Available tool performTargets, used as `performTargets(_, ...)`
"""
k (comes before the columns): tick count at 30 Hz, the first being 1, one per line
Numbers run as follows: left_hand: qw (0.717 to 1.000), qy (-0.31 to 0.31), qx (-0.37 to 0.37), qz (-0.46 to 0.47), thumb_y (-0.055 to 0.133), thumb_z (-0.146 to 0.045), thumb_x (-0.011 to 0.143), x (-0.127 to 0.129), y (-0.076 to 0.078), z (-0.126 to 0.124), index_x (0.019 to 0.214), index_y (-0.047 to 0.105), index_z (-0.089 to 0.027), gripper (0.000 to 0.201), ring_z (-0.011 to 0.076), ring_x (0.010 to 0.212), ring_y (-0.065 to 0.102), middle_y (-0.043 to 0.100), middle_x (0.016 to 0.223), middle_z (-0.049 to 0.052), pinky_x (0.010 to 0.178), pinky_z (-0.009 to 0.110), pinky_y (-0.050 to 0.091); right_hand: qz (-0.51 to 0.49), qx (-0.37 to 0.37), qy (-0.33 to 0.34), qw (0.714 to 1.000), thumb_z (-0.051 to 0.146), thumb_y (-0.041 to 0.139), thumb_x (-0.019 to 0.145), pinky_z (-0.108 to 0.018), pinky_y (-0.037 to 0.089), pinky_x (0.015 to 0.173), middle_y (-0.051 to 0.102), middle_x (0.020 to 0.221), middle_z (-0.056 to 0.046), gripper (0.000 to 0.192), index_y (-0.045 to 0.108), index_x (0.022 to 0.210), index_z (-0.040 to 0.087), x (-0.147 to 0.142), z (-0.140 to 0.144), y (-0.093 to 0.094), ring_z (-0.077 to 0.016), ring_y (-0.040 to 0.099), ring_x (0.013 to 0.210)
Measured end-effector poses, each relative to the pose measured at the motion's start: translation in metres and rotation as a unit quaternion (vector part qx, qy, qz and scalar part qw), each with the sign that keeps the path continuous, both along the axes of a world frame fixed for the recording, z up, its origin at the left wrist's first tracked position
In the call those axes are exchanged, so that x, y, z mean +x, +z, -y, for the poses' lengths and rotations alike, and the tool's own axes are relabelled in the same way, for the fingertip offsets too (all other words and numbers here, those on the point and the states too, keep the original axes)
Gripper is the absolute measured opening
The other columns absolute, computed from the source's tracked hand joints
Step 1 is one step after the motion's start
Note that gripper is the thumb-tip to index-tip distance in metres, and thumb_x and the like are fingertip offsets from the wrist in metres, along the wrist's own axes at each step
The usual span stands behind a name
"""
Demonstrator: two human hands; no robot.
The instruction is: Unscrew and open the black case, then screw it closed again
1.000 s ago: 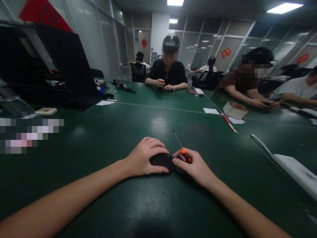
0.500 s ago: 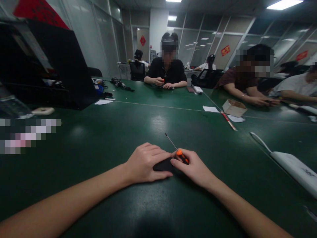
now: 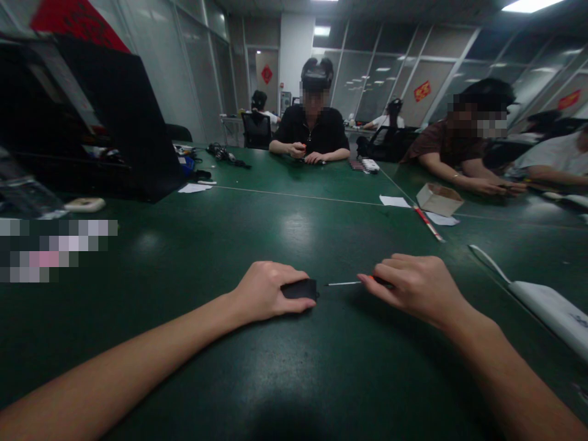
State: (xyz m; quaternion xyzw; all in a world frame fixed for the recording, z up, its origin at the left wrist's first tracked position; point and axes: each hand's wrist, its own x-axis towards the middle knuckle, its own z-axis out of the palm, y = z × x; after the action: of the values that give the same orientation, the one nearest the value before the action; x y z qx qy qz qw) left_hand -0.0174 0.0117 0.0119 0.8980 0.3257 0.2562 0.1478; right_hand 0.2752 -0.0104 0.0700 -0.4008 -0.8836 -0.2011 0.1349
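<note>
My left hand (image 3: 271, 289) grips a small black box-like object (image 3: 299, 289) on the green tabletop, thumb along the near side and fingers along the far side. What exactly the object is I cannot make out; a tiny dark part sticks out at its right end. To the right, my right hand (image 3: 408, 282) is closed around the orange and black handle of a screwdriver (image 3: 343, 283). Its thin metal shaft points left, with the tip a short gap away from the black object. Most of the handle is hidden by my fingers.
A white power strip (image 3: 549, 312) with a cable lies at the right. Farther off are an open box (image 3: 440, 199), paper sheets (image 3: 395, 201) and a red-and-white stick (image 3: 427, 223). A large black panel (image 3: 124, 122) stands at the left. Several people sit around, one person (image 3: 312, 131) directly opposite.
My right hand has moved right, off the black object, and turned the screwdriver from pointing up and away to pointing left. My left hand still holds the object, now more exposed.
</note>
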Motion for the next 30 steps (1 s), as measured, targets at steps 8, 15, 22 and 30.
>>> performTargets(8, 1.000, 0.005, -0.003, -0.001, 0.060, -0.059, 0.084, 0.001, 0.001, 0.002, 0.108, 0.073, -0.021, 0.047, 0.0226, 0.083, 0.071, 0.076, 0.096, 0.007, 0.076, 0.031, 0.051, -0.001, -0.019, 0.016, 1.000, 0.043, 0.046, 0.098, -0.030, 0.024, 0.051, 0.057, 0.054, -0.003, 0.048, 0.061, 0.058, 0.020, -0.009, 0.002, -0.005, -0.0143, 0.050, 0.052)
performTargets(15, 1.000, 0.008, -0.008, 0.000, 0.061, -0.060, 0.083, 0.001, 0.000, 0.001, 0.108, 0.073, -0.021, 0.048, 0.0231, 0.084, 0.071, 0.076, 0.096, 0.007, 0.077, 0.032, 0.050, 0.051, 0.020, 0.024, 0.998, 0.041, 0.046, 0.099, -0.031, 0.024, 0.051, 0.058, 0.054, -0.003, 0.049, 0.060, 0.058, 0.019, -0.012, 0.004, -0.005, -0.0144, 0.051, 0.051)
performTargets(22, 1.000, 0.002, -0.009, -0.007, 0.059, -0.060, 0.084, 0.001, 0.002, 0.001, 0.107, 0.073, -0.021, 0.047, 0.0223, 0.082, 0.070, 0.076, 0.092, 0.006, 0.074, 0.031, 0.049, 0.003, 0.023, 0.035, 0.999, 0.042, 0.051, 0.097, -0.030, 0.023, 0.051, 0.055, 0.051, -0.002, 0.047, 0.058, 0.056, 0.020, -0.011, 0.004, -0.003, -0.0134, 0.048, 0.050)
performTargets(30, 1.000, 0.005, -0.004, -0.011, 0.057, -0.063, 0.085, 0.002, 0.000, 0.001, 0.110, 0.071, -0.020, 0.051, 0.0241, 0.086, 0.070, 0.076, 0.097, 0.008, 0.076, 0.032, 0.049, 0.052, 0.093, 0.076, 0.991, 0.037, 0.056, 0.096, -0.031, 0.027, 0.052, 0.053, 0.052, -0.001, 0.043, 0.057, 0.057, 0.020, -0.015, 0.012, 0.003, -0.0134, 0.045, 0.051)
